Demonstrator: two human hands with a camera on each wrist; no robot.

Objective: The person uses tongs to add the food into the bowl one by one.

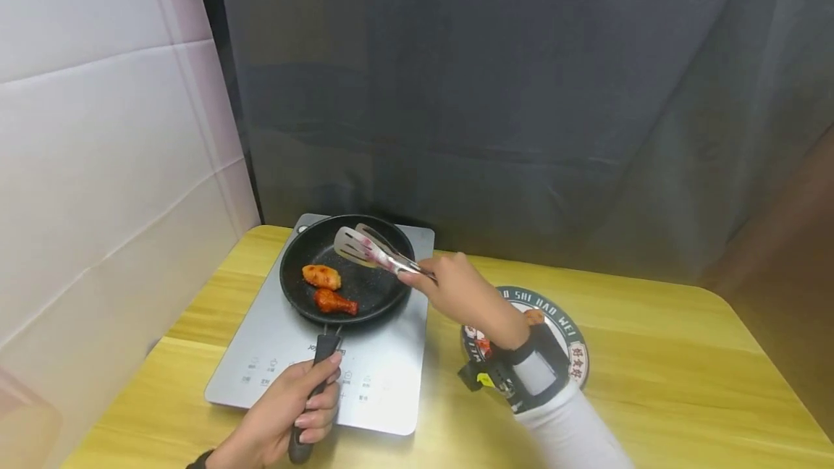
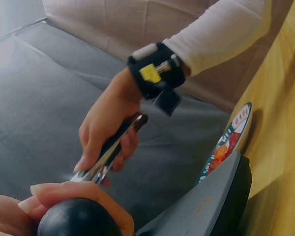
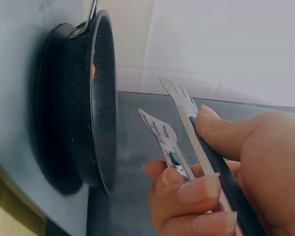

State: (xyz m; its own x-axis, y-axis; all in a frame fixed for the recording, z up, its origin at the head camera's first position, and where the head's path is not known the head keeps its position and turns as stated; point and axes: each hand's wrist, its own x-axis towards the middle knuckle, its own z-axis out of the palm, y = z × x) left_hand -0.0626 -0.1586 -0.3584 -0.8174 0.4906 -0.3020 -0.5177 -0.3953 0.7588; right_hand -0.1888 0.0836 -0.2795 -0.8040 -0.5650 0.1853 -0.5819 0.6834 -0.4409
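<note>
My left hand (image 1: 293, 398) grips the black handle (image 1: 328, 346) of a frying pan (image 1: 384, 288). In the pan lie a browned chicken wing (image 1: 322, 276) and, nearer the handle, a redder chicken drumstick (image 1: 335, 302). Over the pan's right side, my right hand (image 1: 472, 299) holds metal tongs (image 1: 373, 246) with slotted heads. The right wrist view shows the heads of the tongs (image 3: 162, 132) spread apart with nothing between them, thumb on one arm and fingers curled round the other.
The pan stands on a silver induction cooktop (image 1: 250, 342). Right of it, partly hidden under my right wrist, a round plate (image 1: 578, 344) with a lettered rim bears food pieces (image 2: 220, 151). A dark curtain (image 1: 521, 129) hangs behind the wooden table (image 1: 664, 360); a white wall (image 1: 111, 150) borders its left.
</note>
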